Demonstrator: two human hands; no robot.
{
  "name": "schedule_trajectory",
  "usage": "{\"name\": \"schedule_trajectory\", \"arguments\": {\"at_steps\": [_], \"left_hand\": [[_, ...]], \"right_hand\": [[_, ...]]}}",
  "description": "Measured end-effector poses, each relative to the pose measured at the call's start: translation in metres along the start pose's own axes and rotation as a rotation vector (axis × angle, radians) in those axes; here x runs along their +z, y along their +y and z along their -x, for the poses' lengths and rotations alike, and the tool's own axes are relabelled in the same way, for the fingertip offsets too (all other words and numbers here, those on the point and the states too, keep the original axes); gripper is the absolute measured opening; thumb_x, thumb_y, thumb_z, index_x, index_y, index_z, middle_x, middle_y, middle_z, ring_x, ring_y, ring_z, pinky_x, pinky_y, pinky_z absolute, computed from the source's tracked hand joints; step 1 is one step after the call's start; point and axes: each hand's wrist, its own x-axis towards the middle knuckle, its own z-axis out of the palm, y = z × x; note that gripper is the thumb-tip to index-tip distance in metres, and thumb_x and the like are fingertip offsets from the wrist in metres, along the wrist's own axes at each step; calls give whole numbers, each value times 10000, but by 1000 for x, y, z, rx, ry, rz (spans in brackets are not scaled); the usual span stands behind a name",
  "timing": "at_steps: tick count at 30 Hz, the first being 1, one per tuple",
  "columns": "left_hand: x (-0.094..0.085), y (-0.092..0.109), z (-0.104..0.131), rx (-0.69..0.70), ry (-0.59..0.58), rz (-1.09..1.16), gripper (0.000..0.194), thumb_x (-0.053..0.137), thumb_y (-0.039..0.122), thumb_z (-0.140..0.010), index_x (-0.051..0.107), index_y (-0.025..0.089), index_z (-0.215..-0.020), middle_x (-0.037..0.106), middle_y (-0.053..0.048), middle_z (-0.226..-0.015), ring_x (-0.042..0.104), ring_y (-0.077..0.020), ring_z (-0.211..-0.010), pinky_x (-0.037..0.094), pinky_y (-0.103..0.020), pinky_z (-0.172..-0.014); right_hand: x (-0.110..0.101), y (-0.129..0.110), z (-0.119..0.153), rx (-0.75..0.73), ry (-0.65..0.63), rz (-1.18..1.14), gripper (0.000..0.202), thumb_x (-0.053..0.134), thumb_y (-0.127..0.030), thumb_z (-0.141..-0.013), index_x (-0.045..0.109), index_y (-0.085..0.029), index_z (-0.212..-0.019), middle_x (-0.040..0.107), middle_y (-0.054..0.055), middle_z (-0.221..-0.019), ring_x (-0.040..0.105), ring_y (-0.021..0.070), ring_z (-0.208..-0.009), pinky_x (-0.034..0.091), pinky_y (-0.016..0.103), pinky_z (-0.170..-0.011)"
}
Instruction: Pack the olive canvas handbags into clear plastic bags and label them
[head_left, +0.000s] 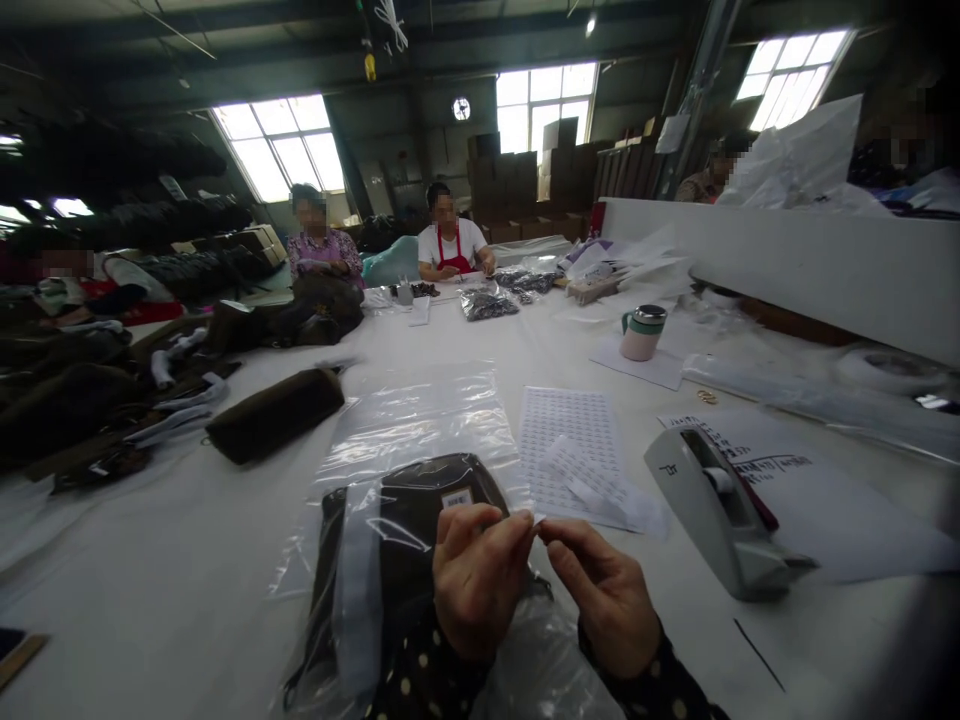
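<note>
My left hand and my right hand meet fingertip to fingertip, both pinching a small white piece that looks like a sticker label. Below and left of them lies a dark olive bag inside a clear plastic bag. A barcode tag shows on the dark bag, just beyond my left hand. Past my fingers is a sheet of printed labels, with a narrower label strip lying over it.
A grey tape dispenser stands right of my hands on a handwritten sheet. Farther off are a lidded mug and a rolled dark pouch. Dark bags pile up at left. Several people sit around the white table.
</note>
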Motion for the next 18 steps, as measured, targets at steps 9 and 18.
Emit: {"name": "schedule_trajectory", "arguments": {"at_steps": [9, 18], "left_hand": [[-26, 19, 13, -126, 12, 97, 367, 664, 24, -719, 605, 169, -1050, 636, -38, -800, 560, -151, -767, 536, -264, -644], [-45, 27, 11, -244, -23, 138, 272, 611, 119, -794, 597, 181, -1058, 632, -47, -814, 590, -156, -773, 548, -271, -671]], "right_hand": [[15, -24, 23, -39, 69, 54, 188, 563, -359, -832, 680, -234, -910, 685, 29, -899, 623, 192, -881, 510, 295, -811], [24, -28, 29, -44, -2, 64, 230, 544, -370, -845, 665, -222, -972, 673, 55, -980, 603, 222, -959, 495, 338, -852]]}}
